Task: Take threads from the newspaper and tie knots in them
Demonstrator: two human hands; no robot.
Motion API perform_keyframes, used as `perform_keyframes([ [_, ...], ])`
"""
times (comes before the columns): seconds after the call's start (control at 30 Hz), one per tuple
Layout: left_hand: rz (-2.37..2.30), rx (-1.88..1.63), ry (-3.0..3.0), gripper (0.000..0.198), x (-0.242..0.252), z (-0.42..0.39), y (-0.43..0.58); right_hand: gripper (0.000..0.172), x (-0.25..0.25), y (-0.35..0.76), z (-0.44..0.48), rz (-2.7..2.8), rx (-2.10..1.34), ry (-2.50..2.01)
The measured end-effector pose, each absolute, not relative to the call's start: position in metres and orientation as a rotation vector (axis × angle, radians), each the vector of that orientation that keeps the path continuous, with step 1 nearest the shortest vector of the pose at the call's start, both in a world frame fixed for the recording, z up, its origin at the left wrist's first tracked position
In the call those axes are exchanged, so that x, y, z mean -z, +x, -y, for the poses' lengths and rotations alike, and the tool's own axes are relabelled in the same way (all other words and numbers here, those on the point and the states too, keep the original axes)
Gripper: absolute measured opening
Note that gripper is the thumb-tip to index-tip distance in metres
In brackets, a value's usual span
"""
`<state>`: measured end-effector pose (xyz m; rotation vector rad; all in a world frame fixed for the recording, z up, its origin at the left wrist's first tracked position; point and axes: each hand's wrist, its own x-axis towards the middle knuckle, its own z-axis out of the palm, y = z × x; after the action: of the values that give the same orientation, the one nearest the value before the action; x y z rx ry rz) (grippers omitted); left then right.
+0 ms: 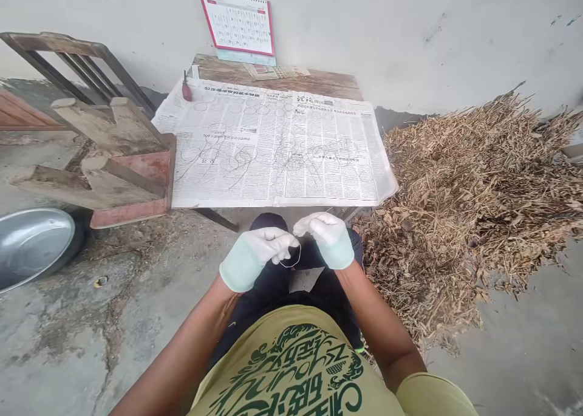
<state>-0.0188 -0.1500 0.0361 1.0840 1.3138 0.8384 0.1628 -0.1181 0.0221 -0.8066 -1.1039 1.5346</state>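
Observation:
My left hand (263, 249), in a white glove with a mint cuff, is closed in a pinch on a thin wire (299, 259). The wire bends into a small loop below my fingertips, above my lap. Close beside it, my right hand (327, 234), gloved the same way, is also pinched shut at the wire. A fine end seems to stick out above that hand. Just beyond both hands, newspaper (268, 191) covers the table. Thin bent wires (243, 156) and faint rings lie on it. A small tool with a red handle (186, 92) is at its far left.
A desk calendar (241, 27) stands at the table's back against the wall. To the left are a wooden chair (104, 54), an overturned stool (170, 173) and a metal basin (68, 228). Dry stalks (455, 209) are heaped on the right, beside the table.

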Motion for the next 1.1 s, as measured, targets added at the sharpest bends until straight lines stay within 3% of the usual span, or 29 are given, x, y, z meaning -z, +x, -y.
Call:
perform_keyframes([
  [0.4, -1.445, -0.875, 1.124, 0.023, -0.042, 0.156, -0.02, 0.028, -0.013, 0.164, 0.122, 1.036, -1.58, -0.831],
  [0.77, -1.278, -0.95, 0.986, 0.05, -0.024, 0.165, -0.017, 0.022, -0.014, 0.155, 0.135, 0.954, -1.44, -0.973],
  [1.1, -1.166, -0.863, 0.785, 0.039, -0.011, 0.17, -0.008, 0.017, -0.005, 0.151, 0.144, 1.032, -1.418, -0.948],
])
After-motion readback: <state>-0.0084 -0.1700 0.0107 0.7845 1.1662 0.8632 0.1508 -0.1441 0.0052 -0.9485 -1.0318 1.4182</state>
